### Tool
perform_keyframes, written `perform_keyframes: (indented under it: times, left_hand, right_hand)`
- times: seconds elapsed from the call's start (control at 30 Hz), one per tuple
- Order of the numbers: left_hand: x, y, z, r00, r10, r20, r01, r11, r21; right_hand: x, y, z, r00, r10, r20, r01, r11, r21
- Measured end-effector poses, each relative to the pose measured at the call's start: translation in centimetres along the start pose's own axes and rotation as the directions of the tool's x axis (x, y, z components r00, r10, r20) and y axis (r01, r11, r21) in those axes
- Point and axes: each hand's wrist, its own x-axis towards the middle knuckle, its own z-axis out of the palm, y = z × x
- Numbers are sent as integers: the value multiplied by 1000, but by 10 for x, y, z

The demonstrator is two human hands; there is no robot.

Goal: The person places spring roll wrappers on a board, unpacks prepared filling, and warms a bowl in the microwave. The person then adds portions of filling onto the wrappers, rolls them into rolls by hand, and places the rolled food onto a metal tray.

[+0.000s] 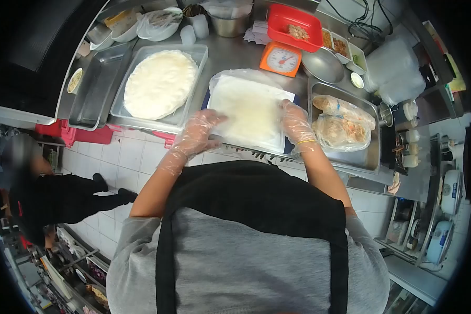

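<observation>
In front of me, a thin, pale round wrapper (248, 119) lies blurred over a white cloth (235, 86) on a dark board. My left hand (199, 133), in a clear plastic glove, is at the wrapper's left edge, with thumb and fingers apart. Gloved the same way, my right hand (296, 125) has its fingers bent together at the right edge, seemingly gripping it; the fingertips are partly hidden. To the left, a clear tray (203, 55) bears a pile of round white wrappers (161, 83).
At right, a metal tray (369, 162) holds bagged filling (343, 131). An orange scale (280, 59), red basket (298, 23) and steel bowl (323, 65) stand behind. An empty metal pan (97, 83) sits far left. Another person (47, 193) is on the floor at left.
</observation>
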Motion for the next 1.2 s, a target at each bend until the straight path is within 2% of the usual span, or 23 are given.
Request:
perform_keyframes:
  times: [0.07, 0.13, 0.17, 0.2, 0.4, 0.43, 0.47, 0.5, 0.53, 0.57, 0.6, 0.7, 0.77, 0.83, 0.87, 0.9, 0.93, 0.97, 1.0, 1.03, 1.1, 1.17, 1.2]
  left_hand:
    - [-4, -8, 19, 982, 186, 15, -185, 980, -78]
    - [3, -8, 23, 963, 264, 58, -262, 964, -37]
    - [7, -7, 25, 950, 303, 80, -303, 953, -18]
    - [10, -8, 28, 928, 371, -35, -372, 928, -24]
    - [21, -4, 41, 919, 389, 70, -381, 919, -103]
    - [25, 0, 39, 944, 311, 113, -295, 946, -134]
    - [26, 6, 37, 960, 231, 159, -206, 965, -162]
    - [27, 9, 35, 967, 150, 207, -112, 976, -186]
    - [29, 3, 45, 960, 246, 133, -238, 968, -75]
    - [30, 7, 38, 976, 194, 100, -175, 970, -170]
    - [31, 16, 25, 988, 136, 74, -112, 958, -265]
    - [34, 27, 21, 992, 59, 111, 0, 883, -470]
    - [37, 34, 28, 984, 52, 168, 59, 802, -594]
    - [36, 41, 47, 975, 49, 216, 125, 681, -721]
    - [40, 36, 68, 955, 297, -12, -268, 843, -467]
    - [41, 37, 68, 953, 303, 14, -262, 846, -465]
    - [41, 40, 68, 950, 310, 36, -260, 848, -461]
    - [40, 43, 68, 947, 317, 57, -257, 850, -459]
    - [39, 44, 56, 940, 264, 215, -115, 841, -529]
    - [37, 43, 48, 951, 253, 180, -122, 838, -532]
    - [30, 36, 38, 968, 223, 116, -128, 833, -539]
    - [20, 22, 30, 992, 91, 91, -22, 818, -574]
    - [16, 18, 21, 996, 10, 90, 49, 777, -627]
  right_hand:
    - [-4, -1, 2, 991, -89, -103, 85, 996, -41]
    - [1, 8, 10, 948, -192, -253, 193, 981, -21]
    - [4, 16, 16, 953, -164, -256, 168, 986, -7]
    - [3, 12, 12, 956, -139, -259, 145, 989, 6]
    - [-16, 13, 4, 928, -153, -341, 153, 988, -27]
    - [-26, 13, 3, 922, -176, -344, 171, 984, -43]
    - [-41, 11, 2, 992, -28, -125, 56, 973, 224]
    - [-56, 4, -2, 987, 122, 103, -154, 898, 412]
    - [-74, -20, -13, 949, 180, 257, -299, 770, 564]
    - [-83, -35, -18, 887, 199, 416, -446, 598, 666]
    - [-77, -25, 2, 927, 222, 302, -374, 510, 774]
    - [-43, -13, 29, 965, 239, -106, -22, 476, 879]
    - [-28, -13, 18, 970, 201, -134, -53, 719, 692]
    - [-26, -19, -4, 977, 121, -175, -40, 912, 407]
    - [-29, -26, -22, 979, 58, -196, -12, 974, 226]
    - [-29, -27, -35, 978, -9, -208, 16, 999, 34]
    - [-21, -18, -43, 946, -35, -323, 53, 997, 47]
    - [-10, -16, -60, 895, -140, -424, 141, 990, -29]
    - [3, -22, -83, 824, -245, -511, 218, 969, -113]
    - [18, -28, -104, 738, -347, -579, 282, 938, -202]
    - [61, -39, -132, 638, -439, -633, 492, 865, -105]
    - [100, -62, -160, 745, -479, -465, 375, 876, -302]
    - [118, -67, -167, 857, -392, -334, 323, 915, -243]
